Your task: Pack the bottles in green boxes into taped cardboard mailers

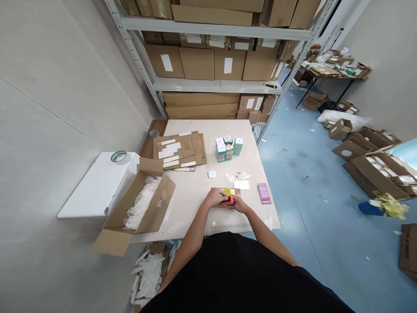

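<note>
My right hand (240,204) is closed around a small orange-red and black tape dispenser (229,201). A yellow part, seemingly its tape roll, shows at the top. From the other side my left hand (215,198) has its fingers closed on the same dispenser, their tips partly hidden. Beneath both hands lies a small brown cardboard piece (237,191), mostly covered. Just beyond it are a white card (241,185) and scraps of clear or white film (243,175). A small white box (212,174) sits farther left.
Green-and-white boxes (220,152) and flattened cardboard (179,150) occupy the table's (185,195) far half. A blurred pink stack (264,193) is near the right edge. An open carton (164,198) with white paper stands left. Shelving (202,85) rises behind.
</note>
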